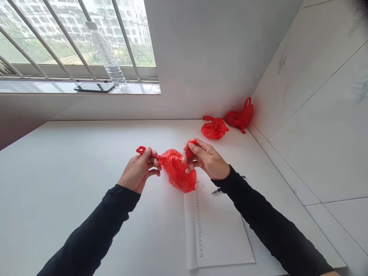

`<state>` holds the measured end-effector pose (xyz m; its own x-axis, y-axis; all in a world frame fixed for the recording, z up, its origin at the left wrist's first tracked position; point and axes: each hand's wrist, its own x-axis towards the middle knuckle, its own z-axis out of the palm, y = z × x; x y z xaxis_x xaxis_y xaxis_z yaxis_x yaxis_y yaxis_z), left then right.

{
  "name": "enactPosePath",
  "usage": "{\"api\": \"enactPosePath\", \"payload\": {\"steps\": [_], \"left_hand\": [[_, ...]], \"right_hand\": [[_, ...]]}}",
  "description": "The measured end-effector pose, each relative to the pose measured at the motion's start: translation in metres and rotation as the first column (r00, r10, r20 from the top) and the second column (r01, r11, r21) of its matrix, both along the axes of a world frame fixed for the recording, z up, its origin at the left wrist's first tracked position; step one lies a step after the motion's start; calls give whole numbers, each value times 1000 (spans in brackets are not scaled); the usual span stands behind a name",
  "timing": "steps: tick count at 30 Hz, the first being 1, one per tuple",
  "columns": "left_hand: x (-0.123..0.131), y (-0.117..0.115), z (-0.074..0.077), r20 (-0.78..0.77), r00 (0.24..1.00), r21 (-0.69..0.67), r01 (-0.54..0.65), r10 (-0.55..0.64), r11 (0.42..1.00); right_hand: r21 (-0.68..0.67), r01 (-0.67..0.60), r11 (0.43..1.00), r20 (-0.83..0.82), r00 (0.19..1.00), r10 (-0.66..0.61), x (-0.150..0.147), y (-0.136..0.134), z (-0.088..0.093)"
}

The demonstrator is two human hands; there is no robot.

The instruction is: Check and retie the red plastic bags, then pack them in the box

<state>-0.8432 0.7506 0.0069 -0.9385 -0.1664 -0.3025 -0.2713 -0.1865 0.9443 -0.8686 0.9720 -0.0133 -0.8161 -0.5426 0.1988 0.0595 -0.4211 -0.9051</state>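
Observation:
A thin red plastic bag [179,174] hangs between my two hands above the white table, its body puffed out and crumpled. My left hand [140,166] pinches one twisted handle of it between thumb and fingers, with the loop sticking out past the thumb. On the other side my right hand [205,157] is closed on another gathered part of the same bag, a bit of red showing above the fingertips. The bag's lower edge overlaps the top of an open notebook [224,234] with a column of handwritten numbers. What the bag contains, if anything, I cannot tell.
Two more red plastic bags, one crumpled [214,129] and one bunched up [240,117], lie in the table's back right corner. A pen [217,190] lies partly under my right forearm. On the windowsill are a water bottle [110,63] and a dark flat device [94,87].

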Motion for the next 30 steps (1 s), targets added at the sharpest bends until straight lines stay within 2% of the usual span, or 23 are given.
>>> {"api": "enactPosePath", "payload": {"steps": [5, 8, 10, 13, 16, 19, 22, 27, 30], "left_hand": [[-5, -16, -1, -1, 991, -55, -130, 130, 990], [-5, -23, 0, -15, 991, -39, -130, 130, 991], [-4, -22, 2, -41, 995, 11, -86, 87, 996], [-1, -17, 3, -83, 995, 91, 68, -60, 994], [1, -10, -1, -71, 973, 50, 223, -220, 973], [3, -7, -6, -57, 960, -19, 274, -275, 961], [3, -7, -6, -60, 965, -54, 253, -256, 966], [0, -10, -9, -28, 987, -72, 156, -159, 985], [-4, -14, -17, 6, 995, -85, 95, -95, 992]], "right_hand": [[154, -57, 986, 19, 998, 54, 5, -7, -1], [190, -53, 980, 28, 998, 48, 8, -9, 0], [223, -27, 975, 27, 999, 21, 8, -9, 0], [260, 29, 965, 28, 999, -37, 7, -8, 0], [245, 78, 967, 40, 995, -90, 7, -6, 1], [225, 84, 971, 53, 994, -98, 6, -6, 2], [251, 37, 967, 43, 998, -49, 6, -5, 2], [312, -58, 948, -30, 997, 71, 8, -7, -4], [386, -49, 921, -95, 991, 92, 18, -15, -8]]}}
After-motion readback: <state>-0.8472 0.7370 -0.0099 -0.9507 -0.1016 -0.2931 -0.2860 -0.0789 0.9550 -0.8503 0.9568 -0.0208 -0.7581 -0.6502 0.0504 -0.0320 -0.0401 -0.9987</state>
